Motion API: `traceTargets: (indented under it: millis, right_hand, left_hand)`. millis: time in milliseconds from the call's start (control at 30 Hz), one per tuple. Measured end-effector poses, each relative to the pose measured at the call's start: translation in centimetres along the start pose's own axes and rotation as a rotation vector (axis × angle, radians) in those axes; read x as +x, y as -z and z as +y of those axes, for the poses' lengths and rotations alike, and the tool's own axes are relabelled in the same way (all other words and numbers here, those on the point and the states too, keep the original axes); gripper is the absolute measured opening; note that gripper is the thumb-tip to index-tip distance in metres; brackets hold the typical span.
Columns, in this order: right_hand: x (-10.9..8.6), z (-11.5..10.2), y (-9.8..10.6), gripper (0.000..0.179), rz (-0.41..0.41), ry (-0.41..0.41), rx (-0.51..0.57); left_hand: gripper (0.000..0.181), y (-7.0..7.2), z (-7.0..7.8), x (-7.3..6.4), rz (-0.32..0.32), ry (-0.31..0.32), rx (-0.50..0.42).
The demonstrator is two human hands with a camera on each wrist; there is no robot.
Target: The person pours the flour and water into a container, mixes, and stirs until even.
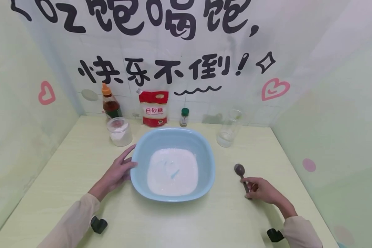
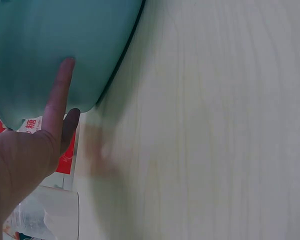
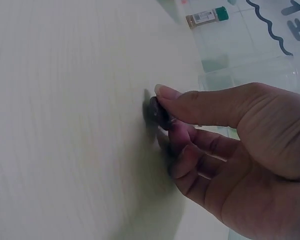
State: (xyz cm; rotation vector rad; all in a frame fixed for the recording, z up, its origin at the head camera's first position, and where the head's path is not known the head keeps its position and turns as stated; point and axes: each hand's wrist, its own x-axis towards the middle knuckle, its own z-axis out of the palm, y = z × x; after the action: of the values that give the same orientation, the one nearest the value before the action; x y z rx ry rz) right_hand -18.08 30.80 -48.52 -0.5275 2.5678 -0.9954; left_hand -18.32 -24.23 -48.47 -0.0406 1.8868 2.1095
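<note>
A light blue plastic basin (image 1: 210,168) with white liquid (image 1: 173,186) in it stands mid-table in the head view. My left hand (image 1: 119,172) rests against the basin's left side with fingers stretched out. In the left wrist view, one straight finger (image 2: 60,97) lies along the basin's outer wall (image 2: 30,60). To the right of the basin, my right hand (image 1: 261,190) pinches the handle of a dark spoon (image 1: 239,169) between thumb and fingers. The spoon's bowl points away from me, low over the table. In the right wrist view, fingers hide part of the handle (image 3: 161,114).
Behind the basin are a jar of white powder (image 1: 120,132), an orange-capped sauce bottle (image 1: 111,105), a red and white sugar bag (image 1: 154,109) and a small green-capped bottle (image 1: 184,117). A clear tall cup (image 1: 227,132) stands back right. Walls enclose the table (image 1: 173,227).
</note>
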Motion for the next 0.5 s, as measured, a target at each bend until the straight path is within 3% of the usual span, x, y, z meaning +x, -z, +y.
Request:
traceTargets:
  millis: [267, 500]
  right_hand:
    - [-0.22, 0.48, -0.20, 0.050, 0.002, 0.057, 0.040]
    - [0.19, 0.50, 0.75, 0.049, -0.012, 0.035, 0.064]
  left_hand:
    - [0.079, -0.02, -0.27, -0.21, -0.008, -0.001, -0.003]
    - [0.077, 0.02, -0.13, -0.35, 0.004, -0.009, 0.032]
